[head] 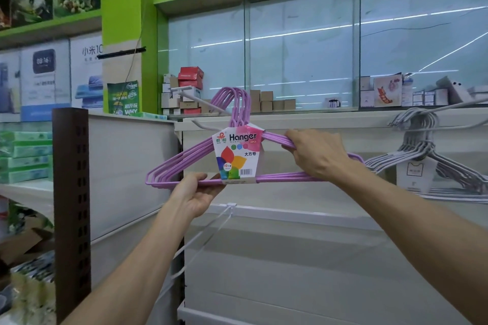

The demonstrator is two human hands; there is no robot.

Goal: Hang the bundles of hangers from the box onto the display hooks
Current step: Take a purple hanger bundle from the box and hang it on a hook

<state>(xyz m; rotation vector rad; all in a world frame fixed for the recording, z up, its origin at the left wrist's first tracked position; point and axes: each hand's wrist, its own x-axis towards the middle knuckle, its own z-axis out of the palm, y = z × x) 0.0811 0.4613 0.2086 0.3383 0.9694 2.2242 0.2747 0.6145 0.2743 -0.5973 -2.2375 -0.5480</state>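
A bundle of purple hangers (169, 166) with a white "Hanger" label is held up in front of the white shelf wall. My left hand (194, 196) grips its bottom bar from below, left of the label. My right hand (314, 154) holds the right shoulder and bottom bar. The bundle's hooks (237, 99) sit around a white display hook (184, 95) that sticks out from the top of the wall. A grey hanger bundle (422, 155) hangs on another hook (454, 105) to the right. The box is out of view.
A lower white display hook (208, 227) juts out under my left wrist. A brown perforated upright (71, 192) stands at the left, with green packs (26, 155) on shelves beyond. Small boxes (190, 79) sit on top of the shelf before glass panels.
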